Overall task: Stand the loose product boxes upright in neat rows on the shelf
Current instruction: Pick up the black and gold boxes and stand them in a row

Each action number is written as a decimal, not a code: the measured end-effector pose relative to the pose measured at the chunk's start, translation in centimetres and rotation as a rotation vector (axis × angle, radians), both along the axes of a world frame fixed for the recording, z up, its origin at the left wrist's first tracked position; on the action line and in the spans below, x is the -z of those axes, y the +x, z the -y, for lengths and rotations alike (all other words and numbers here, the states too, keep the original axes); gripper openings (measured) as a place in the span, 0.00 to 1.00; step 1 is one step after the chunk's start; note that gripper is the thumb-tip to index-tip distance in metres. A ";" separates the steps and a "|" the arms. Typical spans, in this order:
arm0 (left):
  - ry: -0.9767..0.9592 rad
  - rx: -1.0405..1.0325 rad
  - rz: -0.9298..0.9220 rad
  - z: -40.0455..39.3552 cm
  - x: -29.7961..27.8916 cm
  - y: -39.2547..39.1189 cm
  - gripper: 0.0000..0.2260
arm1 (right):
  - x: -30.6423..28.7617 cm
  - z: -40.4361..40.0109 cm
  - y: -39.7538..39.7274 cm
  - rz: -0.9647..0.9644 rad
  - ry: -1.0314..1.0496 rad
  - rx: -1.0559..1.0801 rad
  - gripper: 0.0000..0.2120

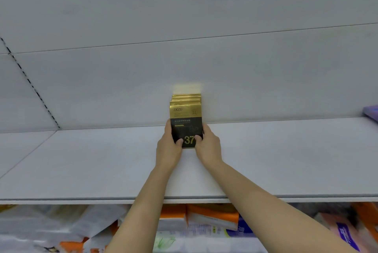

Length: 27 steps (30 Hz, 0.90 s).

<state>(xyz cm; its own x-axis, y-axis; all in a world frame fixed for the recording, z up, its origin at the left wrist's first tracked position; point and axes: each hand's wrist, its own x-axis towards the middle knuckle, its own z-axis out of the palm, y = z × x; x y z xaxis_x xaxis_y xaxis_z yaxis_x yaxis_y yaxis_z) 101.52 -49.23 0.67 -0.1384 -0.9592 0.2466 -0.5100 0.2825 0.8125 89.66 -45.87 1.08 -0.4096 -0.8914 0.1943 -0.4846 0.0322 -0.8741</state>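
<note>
Gold-and-black product boxes [186, 124], about four, stand upright in one row at the far middle of the white shelf [102, 160]. The left hand [170, 144] and right hand [206, 144] clasp the nearest box's sides, thumbs pressed on its front.

— Any room up there?
— Plenty: the shelf [81, 160] lies bare either side of the gold boxes [186, 113]; only a purple pack [371, 112] crowds the far right.
</note>
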 end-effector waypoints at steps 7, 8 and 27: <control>-0.120 -0.155 0.240 -1.5 -2.3 0.6 0.32 | -1.2 -3.1 -3.9 -0.337 -0.005 0.021 0.24; -0.225 -0.172 0.300 -2.0 -2.9 0.4 0.31 | -1.4 -4.0 -4.8 -0.402 -0.021 0.029 0.25; -0.688 0.295 0.466 -16.5 -4.8 -19.6 0.12 | -1.6 -25.2 -24.5 -0.806 -0.231 0.466 0.14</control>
